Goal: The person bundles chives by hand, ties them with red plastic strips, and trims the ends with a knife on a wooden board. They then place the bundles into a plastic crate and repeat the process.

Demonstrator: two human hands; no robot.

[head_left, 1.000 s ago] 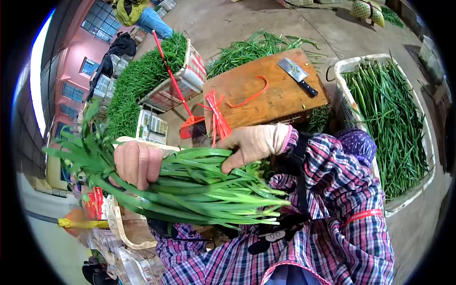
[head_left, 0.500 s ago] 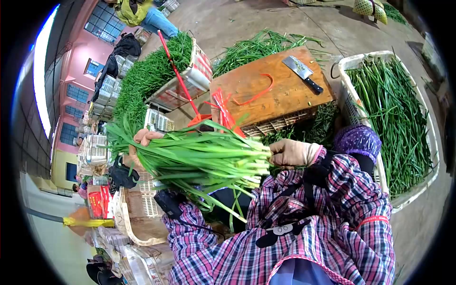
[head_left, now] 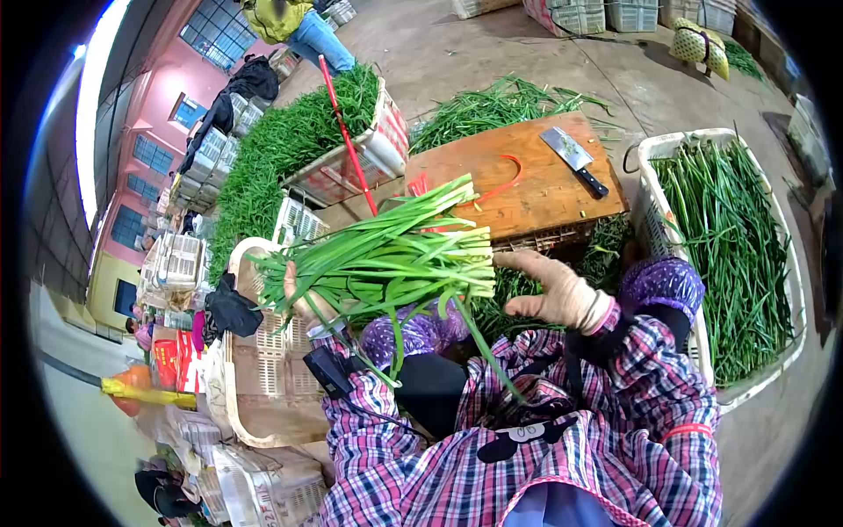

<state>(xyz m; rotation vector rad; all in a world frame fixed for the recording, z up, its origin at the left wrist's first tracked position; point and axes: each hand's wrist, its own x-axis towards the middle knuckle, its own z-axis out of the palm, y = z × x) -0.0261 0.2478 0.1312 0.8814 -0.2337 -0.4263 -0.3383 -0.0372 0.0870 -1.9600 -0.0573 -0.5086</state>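
A thick bunch of garlic chives [head_left: 386, 263] lies sideways over my lap, pale stem ends to the right and leaves to the left. Several stems fan upward from the bunch, and a few leaves hang down. My left hand [head_left: 307, 301], gloved, grips it from below at the leafy side; most of its fingers are hidden by leaves. Gloved too, my right hand [head_left: 558, 292] is open beside the stem ends, index finger stretched toward them and thumb apart. Beyond the bunch, a wooden board [head_left: 527, 189] carries a cleaver [head_left: 575, 161] and red ties [head_left: 500, 180].
To the right stands a white crate [head_left: 645, 167] full of chives. Another loaded crate [head_left: 386, 132] is at the back left, and loose greens [head_left: 500, 110] lie on the floor. An open beige crate [head_left: 255, 430] is near my left arm. A person [head_left: 303, 31] stands far back.
My right hand has come off the stem ends and opened. The bunch is tilted with some stems raised and spread; my left hand still holds it, now lower and further right.
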